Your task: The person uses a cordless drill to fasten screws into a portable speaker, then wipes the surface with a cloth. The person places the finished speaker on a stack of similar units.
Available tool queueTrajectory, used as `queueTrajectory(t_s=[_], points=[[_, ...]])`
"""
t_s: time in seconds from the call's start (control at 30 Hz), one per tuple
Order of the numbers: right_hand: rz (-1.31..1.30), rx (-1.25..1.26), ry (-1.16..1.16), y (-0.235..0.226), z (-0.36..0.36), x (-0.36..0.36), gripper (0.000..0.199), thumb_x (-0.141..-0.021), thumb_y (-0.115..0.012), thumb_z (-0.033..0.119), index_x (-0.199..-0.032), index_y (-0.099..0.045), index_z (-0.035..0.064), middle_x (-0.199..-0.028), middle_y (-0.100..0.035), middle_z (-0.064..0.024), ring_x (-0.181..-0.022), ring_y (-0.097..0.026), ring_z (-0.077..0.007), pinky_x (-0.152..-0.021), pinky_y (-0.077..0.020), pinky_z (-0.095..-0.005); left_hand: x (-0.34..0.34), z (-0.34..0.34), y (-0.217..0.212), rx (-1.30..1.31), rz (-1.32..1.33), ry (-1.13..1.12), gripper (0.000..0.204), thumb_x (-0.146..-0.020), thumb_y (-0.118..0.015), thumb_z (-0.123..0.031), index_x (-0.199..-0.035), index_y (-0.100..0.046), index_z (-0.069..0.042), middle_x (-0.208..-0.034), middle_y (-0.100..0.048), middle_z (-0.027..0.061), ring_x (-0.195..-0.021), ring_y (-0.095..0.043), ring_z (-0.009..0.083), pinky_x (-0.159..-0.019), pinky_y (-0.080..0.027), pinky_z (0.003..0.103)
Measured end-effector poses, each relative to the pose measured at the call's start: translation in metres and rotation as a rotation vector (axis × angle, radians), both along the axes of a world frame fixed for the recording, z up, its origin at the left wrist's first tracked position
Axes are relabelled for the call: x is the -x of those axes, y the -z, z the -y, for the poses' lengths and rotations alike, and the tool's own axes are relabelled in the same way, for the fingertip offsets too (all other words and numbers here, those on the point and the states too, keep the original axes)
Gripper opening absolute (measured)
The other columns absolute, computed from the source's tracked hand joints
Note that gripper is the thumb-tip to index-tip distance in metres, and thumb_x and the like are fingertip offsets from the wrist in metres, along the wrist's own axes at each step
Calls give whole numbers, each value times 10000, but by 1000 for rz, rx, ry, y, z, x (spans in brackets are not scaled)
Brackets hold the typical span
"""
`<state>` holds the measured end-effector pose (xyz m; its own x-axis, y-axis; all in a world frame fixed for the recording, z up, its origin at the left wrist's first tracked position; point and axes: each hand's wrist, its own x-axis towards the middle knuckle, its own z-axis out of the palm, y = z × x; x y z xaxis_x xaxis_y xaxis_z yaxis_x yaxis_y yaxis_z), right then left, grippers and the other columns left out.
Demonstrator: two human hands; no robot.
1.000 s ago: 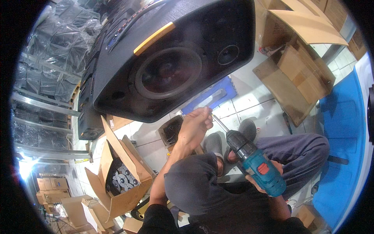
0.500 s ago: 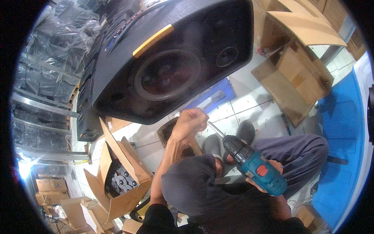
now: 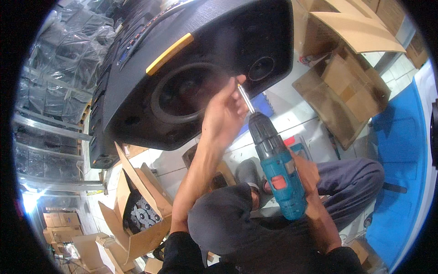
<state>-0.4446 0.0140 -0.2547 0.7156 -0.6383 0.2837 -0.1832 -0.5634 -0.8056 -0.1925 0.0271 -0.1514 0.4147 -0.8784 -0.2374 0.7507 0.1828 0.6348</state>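
Centrally: drill (image 3: 279, 176), held up near the speaker's (image 3: 210, 50) lower edge, bit (image 3: 245, 99) aimed upward. Right hand (image 3: 305, 171): closed about its grip, presumably bearing the weight. Left hand (image 3: 226, 109): fingertips pinched at the bit's tip, apparently guiding it; any small piece between, indiscernible. Yellow strip (image 3: 169, 54): along the speaker's upper edge.

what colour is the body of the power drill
The drill body is teal, seen best in the head view.

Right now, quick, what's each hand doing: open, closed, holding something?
Left hand: curled near the tip of the drill bit; whether it grips anything cannot be told.
Right hand: closed around the teal power drill.
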Motion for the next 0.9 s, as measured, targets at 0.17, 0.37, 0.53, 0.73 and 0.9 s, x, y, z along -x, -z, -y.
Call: queueTrajectory(t_s=[0.17, 0.37, 0.53, 0.73, 0.9], points=[[344, 234, 56, -3, 12, -19, 715, -643, -931, 463, -1172, -686, 49, -875, -735, -73, -734, -735, -272, -662, -590, -395, -6, 7, 1, -16, -6, -28, 285, -1076, -567, -234, -1231, -605, 2, -774, -467, -25, -680, -376, 95, -596, -356, 248], [350, 229, 38, -6, 18, -26, 679, -626, -949, 381, -1143, -701, 17, -904, -753, -76, -757, -752, -229, -652, -588, -359, -10, 10, 4, -23, 27, -67, 281, -1073, -574, -228, -1226, -605, 5, -784, -470, -23, -697, -388, 95, -606, -362, 251], [357, 191, -16, -8, 21, -27, 669, -579, -967, 363, -1102, -713, 34, -901, -753, -61, -761, -752, -228, -655, -582, -349, -11, 11, 3, -26, 18, -58, 280, -1074, -574, -221, -1225, -601, 13, -782, -468, -21, -701, -387, 93, -612, -360, 250], [222, 107, -26, -13, 20, -26, 704, -489, -966, 488, -1028, -727, 104, -856, -705, -34, -738, -721, -263, -634, -565, -385, -1, 4, -7, -180, 242, -17, 364, -1071, -575, -339, -1229, -622, -14, -750, -432, -64, -668, -366, 68, -577, -303, 223], [308, 176, -14, -17, 22, -27, 625, -521, -945, 412, -1002, -723, 81, -893, -710, -76, -727, -723, -268, -615, -565, -384, 22, -31, -51, -440, 363, 78, 411, -1057, -579, -402, -1180, -641, -15, -680, -332, -93, -569, -292, 49, -499, -238, 230]])
